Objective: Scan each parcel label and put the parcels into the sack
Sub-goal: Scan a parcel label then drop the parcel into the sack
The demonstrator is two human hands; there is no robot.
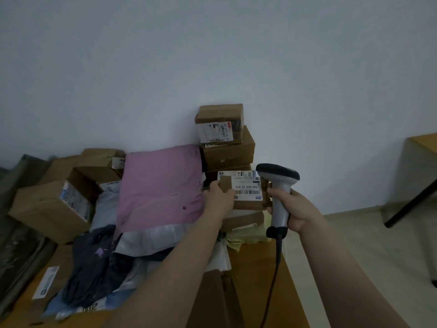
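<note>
My left hand (218,197) grips the left end of a small brown cardboard parcel (250,202) whose white barcode label (246,185) faces up. Just to its right, my right hand (296,207) holds a grey-and-black corded barcode scanner (280,185) by the handle, its head over the parcel's right edge. Both sit in the middle of the head view, above a heap of parcels. No sack is clearly in view.
Stacked brown boxes (224,136) stand against the white wall behind. A pink soft parcel (160,183), grey and dark mailer bags (101,263) and more boxes (52,207) lie to the left on a large carton (255,280). A wooden desk (423,145) stands far right.
</note>
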